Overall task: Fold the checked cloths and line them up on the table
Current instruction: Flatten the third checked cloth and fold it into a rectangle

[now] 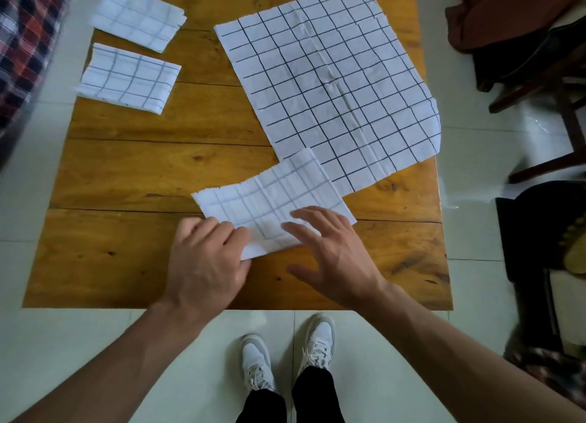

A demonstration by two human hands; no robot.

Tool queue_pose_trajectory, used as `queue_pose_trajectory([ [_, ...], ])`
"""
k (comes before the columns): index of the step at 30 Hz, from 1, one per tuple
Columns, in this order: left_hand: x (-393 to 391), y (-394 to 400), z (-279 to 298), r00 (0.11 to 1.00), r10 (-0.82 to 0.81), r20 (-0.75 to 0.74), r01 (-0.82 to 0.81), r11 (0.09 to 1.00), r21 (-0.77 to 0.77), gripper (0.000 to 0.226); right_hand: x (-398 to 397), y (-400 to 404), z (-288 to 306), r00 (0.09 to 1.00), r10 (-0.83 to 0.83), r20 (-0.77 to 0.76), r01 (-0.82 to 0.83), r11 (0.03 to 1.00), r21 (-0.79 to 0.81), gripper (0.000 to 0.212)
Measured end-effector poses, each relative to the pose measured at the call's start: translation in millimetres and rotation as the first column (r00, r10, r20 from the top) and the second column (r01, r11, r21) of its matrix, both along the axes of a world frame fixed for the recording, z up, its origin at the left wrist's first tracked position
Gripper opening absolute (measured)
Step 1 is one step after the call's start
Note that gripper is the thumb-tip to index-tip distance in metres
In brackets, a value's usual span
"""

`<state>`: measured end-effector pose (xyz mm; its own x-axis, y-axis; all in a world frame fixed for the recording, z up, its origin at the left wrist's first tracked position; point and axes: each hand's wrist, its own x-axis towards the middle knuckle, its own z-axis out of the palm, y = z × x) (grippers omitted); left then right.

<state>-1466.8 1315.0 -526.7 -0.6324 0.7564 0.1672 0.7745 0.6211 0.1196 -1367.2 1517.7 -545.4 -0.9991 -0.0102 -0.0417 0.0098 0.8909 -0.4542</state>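
Your left hand (207,258) pinches the near corner of the folded cloth (272,205) at the table's (126,175) near edge; your right hand (329,251) lies flat on it (fingers spread). Beyond, the unfolded cloth (329,77); far left, two folded ones (130,77) (139,15).

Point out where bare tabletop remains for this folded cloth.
Bare wood lies below the two folded cloths at left, beside the unfolded cloth; the near-left corner is bare too. The right side is crowded.

Two folded cloths (133,45) far left on table (126,169); spread cloth (329,83) right; part-folded cloth (272,197) nearest.
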Motion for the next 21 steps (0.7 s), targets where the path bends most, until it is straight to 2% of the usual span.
queue_pose_trajectory([
  [2, 16, 8, 7, 0.999, -0.007, 0.051, 0.004, 0.998, 0.06, 0.007, -1, -16, 0, 0.998, -0.009, -0.07, 0.009, 1.0, 0.001, 0.05],
  [5, 37, 23, 11, 0.988, -0.086, 0.125, 0.064, 0.984, 0.167, 0.009, 4, -27, -5, 0.982, -0.002, -0.187, 0.003, 1.0, 0.005, 0.007],
  [8, 46, 21, 1, 0.958, -0.217, 0.186, 0.191, 0.97, 0.149, 0.008, 20, -19, -12, 0.985, -0.028, -0.172, 0.023, 0.999, -0.027, 0.014],
  [11, 39, 2, -21, 0.941, -0.176, 0.289, 0.176, 0.984, 0.026, 0.032, 36, -6, -17, 0.989, -0.029, -0.142, 0.019, 0.997, -0.07, 0.017],
  [13, 31, -10, -34, 0.933, -0.141, 0.33, 0.148, 0.989, 0.004, 0.035, 45, -1, -17, 0.99, -0.038, -0.136, 0.024, 0.995, -0.102, 0.026],
  [15, 28, -17, -44, 0.929, -0.175, 0.327, 0.168, 0.984, 0.05, 0.022, 53, 2, -17, 0.989, -0.066, -0.131, 0.05, 0.991, -0.124, 0.029],
  [16, 29, -18, -46, 0.926, -0.201, 0.319, 0.183, 0.979, 0.085, 0.018, 56, 4, -17, 0.988, -0.079, -0.135, 0.063, 0.991, -0.117, 0.024],
  [18, 34, -20, -49, 0.925, -0.243, 0.293, 0.211, 0.968, 0.139, 0.017, 65, 7, -22, 0.983, -0.102, -0.153, 0.093, 0.994, -0.063, 0.016],
  [21, 42, -26, -46, 0.941, -0.239, 0.241, 0.196, 0.962, 0.188, 0.016, 76, 8, -29, 0.983, -0.125, -0.136, 0.127, 0.992, 0.006, 0.023],
])
